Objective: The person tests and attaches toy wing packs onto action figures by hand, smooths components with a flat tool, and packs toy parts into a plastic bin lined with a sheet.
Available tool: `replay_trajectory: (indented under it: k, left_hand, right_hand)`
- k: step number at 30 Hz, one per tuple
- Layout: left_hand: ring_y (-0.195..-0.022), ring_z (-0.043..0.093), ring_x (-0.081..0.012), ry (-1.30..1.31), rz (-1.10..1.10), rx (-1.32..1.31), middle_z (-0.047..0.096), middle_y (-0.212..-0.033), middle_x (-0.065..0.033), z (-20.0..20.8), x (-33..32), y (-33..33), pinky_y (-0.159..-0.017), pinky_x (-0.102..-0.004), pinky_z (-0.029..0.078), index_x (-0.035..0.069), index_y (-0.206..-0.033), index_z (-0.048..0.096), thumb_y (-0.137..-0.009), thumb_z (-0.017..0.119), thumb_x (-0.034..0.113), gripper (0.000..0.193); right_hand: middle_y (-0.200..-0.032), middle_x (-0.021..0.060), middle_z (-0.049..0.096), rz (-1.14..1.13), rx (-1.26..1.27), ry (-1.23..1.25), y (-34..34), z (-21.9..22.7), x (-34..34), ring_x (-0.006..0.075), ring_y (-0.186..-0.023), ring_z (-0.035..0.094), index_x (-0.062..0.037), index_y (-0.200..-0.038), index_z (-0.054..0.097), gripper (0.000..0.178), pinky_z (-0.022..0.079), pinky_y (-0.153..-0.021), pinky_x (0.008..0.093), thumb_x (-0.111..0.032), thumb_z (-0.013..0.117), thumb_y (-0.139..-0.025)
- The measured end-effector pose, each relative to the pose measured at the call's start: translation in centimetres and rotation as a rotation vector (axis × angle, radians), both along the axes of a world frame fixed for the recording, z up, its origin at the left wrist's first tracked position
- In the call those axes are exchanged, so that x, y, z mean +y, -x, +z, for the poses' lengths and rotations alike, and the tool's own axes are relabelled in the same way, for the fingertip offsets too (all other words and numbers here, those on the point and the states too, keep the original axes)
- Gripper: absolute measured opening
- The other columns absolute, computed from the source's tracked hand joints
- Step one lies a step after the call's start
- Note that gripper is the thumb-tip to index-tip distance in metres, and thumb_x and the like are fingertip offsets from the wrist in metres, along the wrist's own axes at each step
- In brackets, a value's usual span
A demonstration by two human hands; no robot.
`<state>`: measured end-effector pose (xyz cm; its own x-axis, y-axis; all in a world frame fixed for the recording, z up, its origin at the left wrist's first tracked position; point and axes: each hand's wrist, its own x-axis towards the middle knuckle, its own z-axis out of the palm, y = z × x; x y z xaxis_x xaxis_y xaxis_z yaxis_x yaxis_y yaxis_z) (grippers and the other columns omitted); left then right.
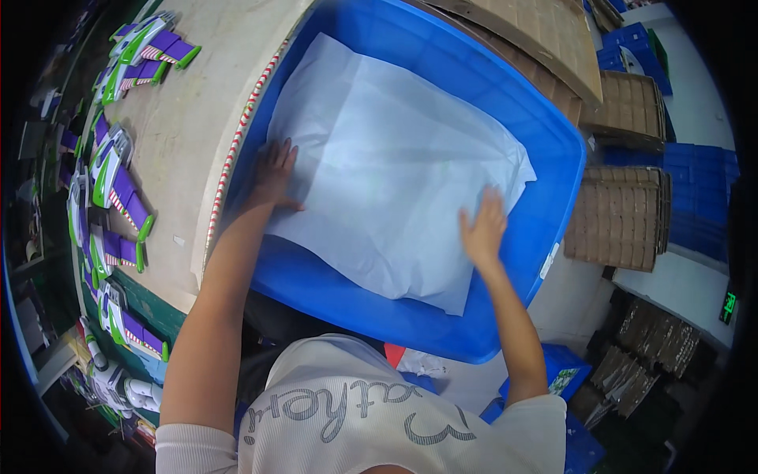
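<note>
The white, creased sheet (387, 174) is spread inside the blue bin (545, 229). On the bin's left side, the sheet's left edge is overlapped by the left hand (275, 178); thumb and fingers are spread wide, with nothing gripped. Toward the bin's right wall, the sheet's right margin is overlapped by the right hand (484, 227); its fingers are parted and blurred, nothing is pinched, and contact cannot be told. Left of the bin, winged toys (120, 175) are lined along the table (185, 142). Right of the bin, brown trays (612, 217) are stacked.
</note>
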<state>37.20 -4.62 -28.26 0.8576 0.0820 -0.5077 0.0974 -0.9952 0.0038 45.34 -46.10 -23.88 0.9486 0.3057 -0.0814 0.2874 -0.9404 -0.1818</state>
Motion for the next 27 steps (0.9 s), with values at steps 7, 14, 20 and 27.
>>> replay_trajectory:
  k: [7, 14, 20, 27]
  left_hand:
    - [-0.136, 0.018, -0.0317, -0.478, -0.148, -0.19, 0.008, -0.151, -0.0108, -4.3, 2.6, 0.5, -0.106, -0.0485, 0.023, 0.013, -0.145, 0.01, -0.064, 0.074, 0.042, 0.107]
    - [-0.117, 0.048, -0.0307, -0.114, -0.002, 0.538, 0.05, -0.127, -0.0122, 4.8, -8.3, -2.1, -0.093, -0.047, 0.04, 0.01, -0.127, 0.049, -0.08, 0.06, 0.034, 0.054]
    - [-0.104, 0.059, -0.0272, -0.086, -0.158, 0.692, 0.063, -0.109, -0.0109, 2.9, -5.9, 2.5, -0.085, -0.0391, 0.047, 0.005, -0.103, 0.066, -0.079, 0.059, 0.042, 0.045]
    - [-0.101, 0.06, -0.0282, -0.188, -0.042, 0.481, 0.064, -0.106, -0.0108, 0.0, -4.8, 1.4, -0.083, -0.0397, 0.047, 0.005, -0.101, 0.067, -0.08, 0.057, 0.041, 0.042]
  right_hand:
    - [-0.149, 0.0213, 0.0, 0.09, 0.432, 0.285, 4.6, -1.9, 1.2, 0.0418, -0.136, 0.004, -0.0062, -0.144, 0.006, 0.097, 0.014, -0.104, 0.0611, -0.044, 0.063, -0.076]
    - [-0.148, 0.0215, 0.005, 0.209, 0.339, 0.158, 5.6, -3.9, -2.0, 0.041, -0.136, 0.008, -0.0046, -0.143, 0.015, 0.096, 0.017, -0.103, 0.0612, -0.043, 0.068, -0.073]
    - [-0.144, 0.0248, 0.018, -0.178, -0.094, -0.317, -3.6, -7.2, -1.4, 0.0398, -0.133, 0.019, -0.0023, -0.139, 0.026, 0.071, 0.019, -0.106, 0.0514, -0.042, 0.051, -0.087]
    - [-0.145, 0.0247, 0.019, -0.303, -0.037, -0.085, -10.2, -11.8, -5.8, 0.0361, -0.134, 0.021, -0.0042, -0.141, 0.024, 0.07, 0.02, -0.109, 0.0409, -0.049, 0.04, -0.09]
